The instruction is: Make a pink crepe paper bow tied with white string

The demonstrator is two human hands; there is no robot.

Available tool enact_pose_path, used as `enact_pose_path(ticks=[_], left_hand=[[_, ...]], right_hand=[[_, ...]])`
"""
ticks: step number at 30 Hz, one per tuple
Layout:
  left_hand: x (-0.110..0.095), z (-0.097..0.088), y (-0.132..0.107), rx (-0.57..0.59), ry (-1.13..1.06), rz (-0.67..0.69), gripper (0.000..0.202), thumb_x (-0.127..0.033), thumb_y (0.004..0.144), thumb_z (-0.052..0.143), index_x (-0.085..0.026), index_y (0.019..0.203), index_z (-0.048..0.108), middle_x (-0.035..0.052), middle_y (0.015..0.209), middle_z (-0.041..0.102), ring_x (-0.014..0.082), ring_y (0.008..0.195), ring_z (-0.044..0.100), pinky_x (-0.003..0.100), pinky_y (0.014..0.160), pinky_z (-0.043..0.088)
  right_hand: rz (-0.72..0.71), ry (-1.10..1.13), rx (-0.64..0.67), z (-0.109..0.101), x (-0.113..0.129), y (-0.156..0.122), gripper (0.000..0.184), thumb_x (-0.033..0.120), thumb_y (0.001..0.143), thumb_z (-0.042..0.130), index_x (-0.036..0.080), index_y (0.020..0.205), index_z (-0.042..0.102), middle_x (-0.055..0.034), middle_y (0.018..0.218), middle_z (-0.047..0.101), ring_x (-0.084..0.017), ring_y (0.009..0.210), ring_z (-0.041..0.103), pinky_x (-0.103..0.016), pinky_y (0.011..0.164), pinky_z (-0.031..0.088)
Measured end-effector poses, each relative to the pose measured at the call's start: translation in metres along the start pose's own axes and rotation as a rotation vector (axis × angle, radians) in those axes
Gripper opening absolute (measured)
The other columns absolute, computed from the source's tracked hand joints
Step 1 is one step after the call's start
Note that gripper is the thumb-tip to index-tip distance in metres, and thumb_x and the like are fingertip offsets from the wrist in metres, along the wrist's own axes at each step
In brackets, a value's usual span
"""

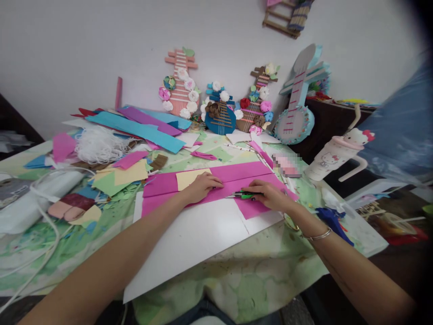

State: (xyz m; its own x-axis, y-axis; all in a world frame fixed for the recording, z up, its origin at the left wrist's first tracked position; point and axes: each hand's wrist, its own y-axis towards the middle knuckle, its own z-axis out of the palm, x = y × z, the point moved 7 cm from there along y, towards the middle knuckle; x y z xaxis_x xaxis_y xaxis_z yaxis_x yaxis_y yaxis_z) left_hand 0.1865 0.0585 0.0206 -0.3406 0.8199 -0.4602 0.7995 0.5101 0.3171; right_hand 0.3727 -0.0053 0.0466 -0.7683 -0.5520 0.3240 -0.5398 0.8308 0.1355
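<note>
My right hand (269,195) is closed around a pair of scissors (246,195) with green and black handles. Their blades point left, at the magenta paper (252,171). A cut edge shows in this paper near the blades, and it lies over a white board (196,239). My left hand (203,186) rests on the paper with its fingers stretched out, pressing it down. Partly under that hand sits a pale yellow paper piece (186,178). What lies beneath the left palm is hidden.
Behind are decorated paper instruments (219,118) against the wall. Coloured paper strips (135,131), white string (98,144) and scraps lie left. A pink tumbler (333,155) stands right, near a blue tool (333,223). White cables (45,248) run along the left side.
</note>
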Motion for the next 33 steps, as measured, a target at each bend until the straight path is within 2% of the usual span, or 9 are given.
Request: enact_pose_path(ticks=[7,18,28,33], left_hand=[[0.0,0.001,0.001,-0.005,0.023,0.024,0.038,-0.009,0.088,0.039,-0.025,0.108,0.067,0.0024,0.12,0.063,0.0204,0.106,0.052,0.041,0.094,0.035],[0.0,0.002,0.0,-0.018,0.019,0.015,0.042,-0.005,0.087,0.038,-0.027,0.108,0.067,0.0011,0.12,0.063,0.0198,0.106,0.05,0.041,0.094,0.034],[0.0,0.001,0.0,-0.019,0.014,0.037,0.04,-0.01,0.088,0.039,-0.029,0.109,0.067,0.0012,0.12,0.063,0.0192,0.106,0.052,0.04,0.094,0.035],[0.001,0.001,0.0,-0.019,0.021,0.029,0.04,-0.009,0.089,0.038,-0.029,0.109,0.067,0.0009,0.119,0.064,0.0198,0.105,0.051,0.041,0.094,0.036]], right_hand=[[0.003,0.011,0.018,0.006,0.008,0.009,0.042,0.012,0.083,0.052,0.024,0.122,0.06,-0.0094,0.102,0.06,-0.019,0.089,0.058,-0.033,0.08,0.048],[0.027,0.025,-0.003,0.005,0.003,-0.015,0.044,0.012,0.086,0.047,0.026,0.126,0.056,-0.0083,0.102,0.06,-0.018,0.087,0.058,-0.031,0.076,0.047],[0.006,0.012,0.004,0.01,0.02,0.005,0.044,0.011,0.083,0.049,0.023,0.124,0.058,-0.0093,0.102,0.06,-0.02,0.09,0.058,-0.032,0.079,0.047],[0.001,0.019,0.002,0.01,0.02,0.001,0.043,0.011,0.083,0.048,0.023,0.123,0.059,-0.0095,0.102,0.06,-0.019,0.087,0.058,-0.031,0.078,0.047]])
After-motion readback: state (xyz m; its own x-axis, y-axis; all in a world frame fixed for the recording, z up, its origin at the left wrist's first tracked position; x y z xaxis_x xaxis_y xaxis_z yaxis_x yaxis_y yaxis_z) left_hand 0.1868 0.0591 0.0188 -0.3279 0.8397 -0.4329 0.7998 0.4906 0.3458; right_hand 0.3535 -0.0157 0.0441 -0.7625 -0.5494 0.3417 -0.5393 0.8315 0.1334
